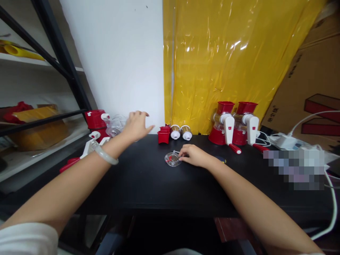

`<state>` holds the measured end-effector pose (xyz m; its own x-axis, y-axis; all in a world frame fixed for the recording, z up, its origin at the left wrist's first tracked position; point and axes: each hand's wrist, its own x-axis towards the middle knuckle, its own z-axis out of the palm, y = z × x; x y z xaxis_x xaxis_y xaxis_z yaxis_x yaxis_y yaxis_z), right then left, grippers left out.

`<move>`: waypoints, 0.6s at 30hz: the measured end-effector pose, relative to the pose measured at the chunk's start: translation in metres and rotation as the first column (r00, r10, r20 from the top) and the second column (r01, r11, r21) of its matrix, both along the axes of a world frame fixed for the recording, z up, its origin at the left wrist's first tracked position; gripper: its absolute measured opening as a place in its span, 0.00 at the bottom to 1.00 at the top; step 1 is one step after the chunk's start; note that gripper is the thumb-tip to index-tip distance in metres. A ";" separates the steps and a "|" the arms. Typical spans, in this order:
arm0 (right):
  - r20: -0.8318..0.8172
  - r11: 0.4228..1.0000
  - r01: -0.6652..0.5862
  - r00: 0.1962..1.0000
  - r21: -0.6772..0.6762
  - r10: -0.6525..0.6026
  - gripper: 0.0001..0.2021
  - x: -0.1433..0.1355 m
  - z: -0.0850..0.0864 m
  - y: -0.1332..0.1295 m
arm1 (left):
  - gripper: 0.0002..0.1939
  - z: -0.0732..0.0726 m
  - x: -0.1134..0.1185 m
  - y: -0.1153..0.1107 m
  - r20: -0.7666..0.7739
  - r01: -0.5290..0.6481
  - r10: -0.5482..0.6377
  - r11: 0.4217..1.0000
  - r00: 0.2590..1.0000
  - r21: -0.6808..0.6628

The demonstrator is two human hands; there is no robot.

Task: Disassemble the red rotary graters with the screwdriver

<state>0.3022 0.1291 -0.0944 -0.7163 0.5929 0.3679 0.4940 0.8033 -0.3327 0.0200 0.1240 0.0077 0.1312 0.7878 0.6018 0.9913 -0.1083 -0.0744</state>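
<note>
My left hand (138, 124) is raised at the back left, its fingers apart and nothing held. Just behind and left of it are clear plastic parts (116, 124), partly hidden by the wrist. At the middle of the black table, a clear round disc (172, 159) with small red pieces on it lies flat. My right hand (191, 155) touches the disc's right edge, thumb and fingers pinched together on it. Red hoppers (163, 135) and two metal grating drums with white ends (175, 132) sit behind the disc.
Two red and white rotary graters (225, 124) stand at the back right. Further right are white cables and a power strip (287, 141). Red bases (96, 120) and a white crank with a red handle (70, 164) are at the left, beside a shelf rack (66, 76).
</note>
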 end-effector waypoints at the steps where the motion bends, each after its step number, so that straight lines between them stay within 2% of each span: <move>1: 0.000 1.000 -0.006 1.000 0.008 0.006 0.03 -0.001 -0.002 0.000 | 0.27 -0.007 0.014 -0.010 0.003 0.107 -0.107 0.993 0.994 -0.050; 3: -0.007 1.000 -0.011 1.000 0.023 0.011 0.01 -0.003 -0.003 0.001 | 0.24 -0.024 0.038 -0.031 0.015 0.309 -0.313 0.931 0.950 -0.193; 5: -0.023 0.999 -0.008 1.000 0.042 0.009 0.01 -0.005 -0.003 0.000 | 0.22 -0.039 0.054 -0.049 0.060 0.413 -0.415 0.860 0.908 -0.298; 8: -0.089 0.996 0.014 0.996 0.090 -0.006 0.02 -0.006 0.000 0.000 | 0.23 -0.052 0.063 -0.062 0.153 0.452 -0.426 0.827 0.892 -0.334; 12: -0.248 0.993 0.045 0.969 0.109 -0.016 0.02 -0.008 0.006 -0.002 | 0.30 -0.053 0.057 -0.059 0.323 0.554 -0.462 0.769 0.826 -0.318; 14: -0.330 0.997 0.048 0.944 0.061 -0.025 0.03 -0.009 0.008 -0.004 | 0.33 -0.052 0.053 -0.054 0.382 0.614 -0.500 0.734 0.778 -0.291; 16: -0.399 0.999 0.042 0.916 -0.017 -0.045 0.03 -0.011 0.009 -0.005 | 0.33 -0.053 0.051 -0.050 0.423 0.646 -0.519 0.723 0.743 -0.247; 18: -0.465 0.990 0.002 0.882 -0.140 -0.068 0.06 -0.012 0.009 -0.006 | 0.28 -0.056 0.050 -0.048 0.472 0.669 -0.530 0.718 0.704 -0.191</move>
